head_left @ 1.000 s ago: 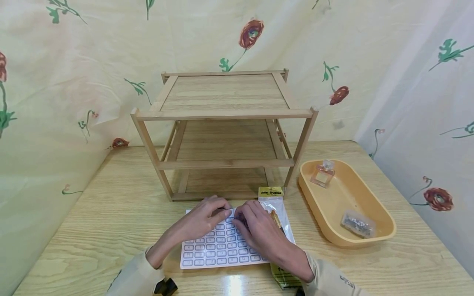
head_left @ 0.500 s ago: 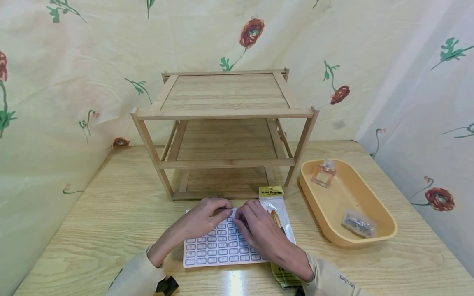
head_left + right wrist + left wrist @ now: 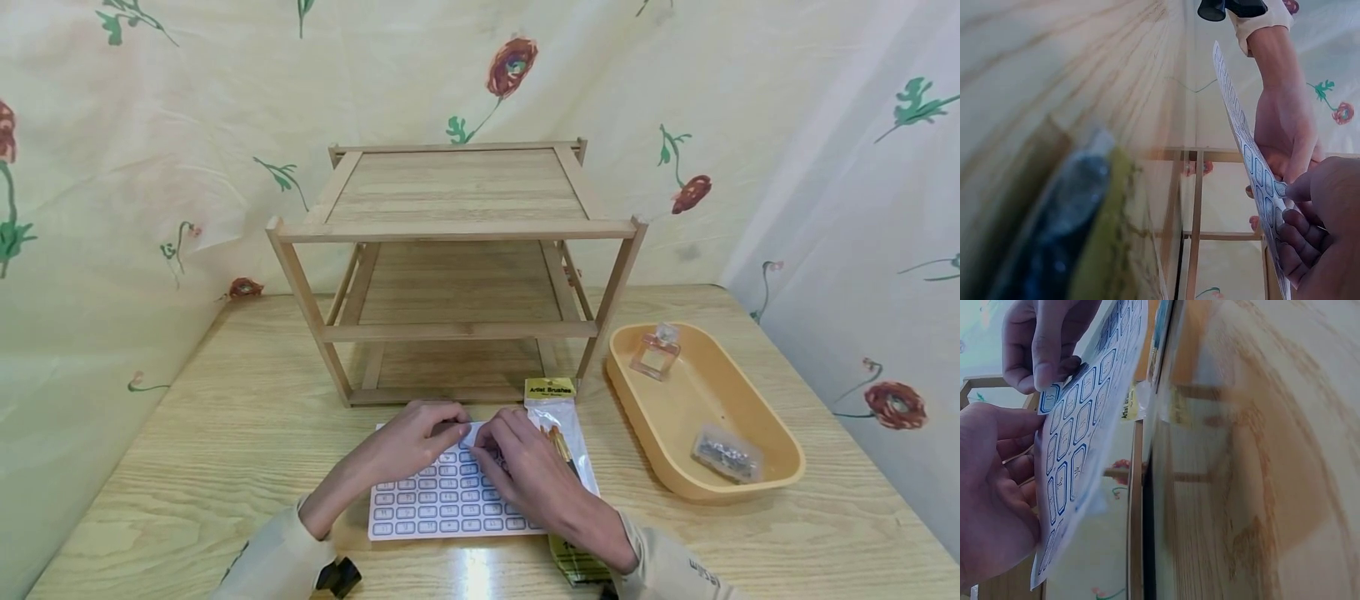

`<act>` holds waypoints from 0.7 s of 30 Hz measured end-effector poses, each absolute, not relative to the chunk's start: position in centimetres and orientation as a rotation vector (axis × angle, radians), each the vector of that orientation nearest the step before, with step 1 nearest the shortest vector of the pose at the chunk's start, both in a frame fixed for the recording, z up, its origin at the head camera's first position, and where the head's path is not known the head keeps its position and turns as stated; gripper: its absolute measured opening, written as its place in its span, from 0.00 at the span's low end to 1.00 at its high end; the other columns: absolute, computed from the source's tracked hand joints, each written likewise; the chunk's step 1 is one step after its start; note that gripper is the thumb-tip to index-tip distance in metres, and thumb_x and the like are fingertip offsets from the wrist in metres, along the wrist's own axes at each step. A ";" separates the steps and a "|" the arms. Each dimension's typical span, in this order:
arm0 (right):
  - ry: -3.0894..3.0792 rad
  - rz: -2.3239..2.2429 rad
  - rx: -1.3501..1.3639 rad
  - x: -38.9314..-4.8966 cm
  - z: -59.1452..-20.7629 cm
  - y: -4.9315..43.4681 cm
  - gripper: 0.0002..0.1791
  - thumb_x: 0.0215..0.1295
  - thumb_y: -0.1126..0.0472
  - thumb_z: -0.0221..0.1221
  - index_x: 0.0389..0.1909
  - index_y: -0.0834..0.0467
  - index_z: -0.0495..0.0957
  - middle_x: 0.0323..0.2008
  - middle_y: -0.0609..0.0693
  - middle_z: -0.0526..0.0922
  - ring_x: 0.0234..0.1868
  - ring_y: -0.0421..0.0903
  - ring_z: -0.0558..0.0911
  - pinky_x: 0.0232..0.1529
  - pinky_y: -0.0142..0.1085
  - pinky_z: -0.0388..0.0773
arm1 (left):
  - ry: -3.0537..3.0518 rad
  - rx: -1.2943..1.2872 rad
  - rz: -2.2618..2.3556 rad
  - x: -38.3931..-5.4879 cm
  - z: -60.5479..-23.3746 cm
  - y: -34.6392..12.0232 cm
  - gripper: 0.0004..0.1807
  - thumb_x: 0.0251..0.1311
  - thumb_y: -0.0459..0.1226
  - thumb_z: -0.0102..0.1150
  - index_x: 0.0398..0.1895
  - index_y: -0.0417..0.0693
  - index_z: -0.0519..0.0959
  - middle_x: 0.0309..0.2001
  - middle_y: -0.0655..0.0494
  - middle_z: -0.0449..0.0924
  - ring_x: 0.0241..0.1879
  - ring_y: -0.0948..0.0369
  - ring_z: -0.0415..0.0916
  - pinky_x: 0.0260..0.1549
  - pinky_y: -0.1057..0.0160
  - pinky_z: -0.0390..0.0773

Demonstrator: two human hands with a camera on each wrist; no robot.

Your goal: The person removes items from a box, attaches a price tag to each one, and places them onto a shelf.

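A white sticker sheet (image 3: 448, 497) with rows of blue-framed labels is tilted up off the table, as both wrist views show. My left hand (image 3: 416, 439) grips its far edge between thumb and fingers. At that same edge, close to the left fingertips, my right hand (image 3: 517, 458) pinches one label (image 3: 1050, 398) between thumb and forefinger. In the right wrist view this label stands partly away from the sheet. The print on the labels is too small to read. Under my right forearm lies a clear packet of artist brushes (image 3: 561, 417), partly covered.
A wooden rack (image 3: 457, 231) with several tiers stands behind the hands. To the right, a yellow tray (image 3: 693, 400) holds a perfume bottle (image 3: 656, 354) and a small clear packet of metal pieces (image 3: 727, 454). Flower-patterned cloth (image 3: 420, 83) hangs behind the table.
Both hands stay almost in place. The sheet has shifted slightly, and the label at my right fingertips now shows lifted from it.
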State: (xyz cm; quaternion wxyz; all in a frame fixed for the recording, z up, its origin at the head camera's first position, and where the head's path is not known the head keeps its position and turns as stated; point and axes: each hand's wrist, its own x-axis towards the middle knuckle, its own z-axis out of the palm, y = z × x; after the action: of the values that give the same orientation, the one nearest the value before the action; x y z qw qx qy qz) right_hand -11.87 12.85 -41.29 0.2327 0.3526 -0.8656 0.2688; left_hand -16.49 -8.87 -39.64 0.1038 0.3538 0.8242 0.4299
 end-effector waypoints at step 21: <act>-2.415 0.987 0.920 -12.1 -41.2 14.1 0.04 0.71 0.65 0.64 0.39 0.58 0.77 0.36 0.45 0.78 0.39 0.40 0.79 0.40 0.35 0.81 | 2.523 1.012 1.102 -17.1 -41.1 -9.1 0.10 0.76 0.34 0.52 0.48 0.47 0.84 0.43 0.59 0.84 0.39 0.66 0.77 0.43 0.60 0.80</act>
State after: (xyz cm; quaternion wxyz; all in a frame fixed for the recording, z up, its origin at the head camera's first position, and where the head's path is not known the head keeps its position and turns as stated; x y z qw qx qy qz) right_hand -12.14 14.10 -41.19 0.1865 0.3266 -0.8577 0.3506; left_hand -17.13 -9.13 -41.06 0.1040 0.3430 0.8555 0.3737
